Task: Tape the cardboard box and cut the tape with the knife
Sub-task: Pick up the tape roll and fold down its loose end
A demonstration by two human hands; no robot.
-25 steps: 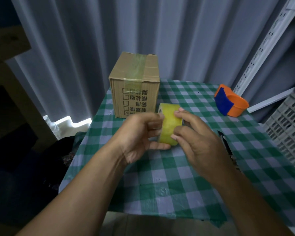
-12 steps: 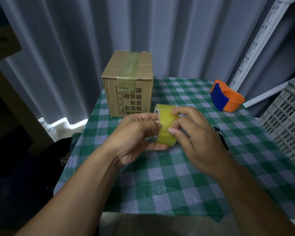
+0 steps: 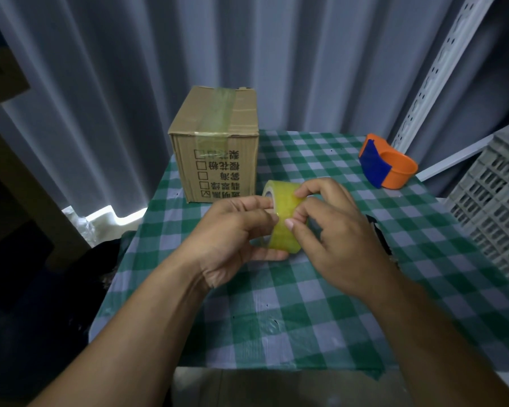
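The roll of yellowish tape (image 3: 282,218) sits between your two hands, held upright on its edge just above the green-checked tablecloth (image 3: 291,312), near the middle of the table. Your left hand (image 3: 232,230) is closed around the roll's left side, thumb under it and fingers curled onto the near rim. Your right hand (image 3: 335,230) presses on the roll's outer band from the right, with the forefinger and thumb pinched narrow against the tape surface; whether a loose end is lifted there cannot be told.

The cardboard box (image 3: 218,142) stands far and slightly left of your hands, apart from them, on the far left part of the cloth. A strip of clear tape already runs across its top and down the printed front face.

A dark object that may be the knife (image 3: 378,233) lies on the cloth just right of your right hand, mostly hidden behind it. Farther right and far sits an orange and blue tape dispenser (image 3: 387,165). A grey plastic crate (image 3: 500,207) stands at the right edge, and a pale curtain (image 3: 247,54) hangs behind the table.
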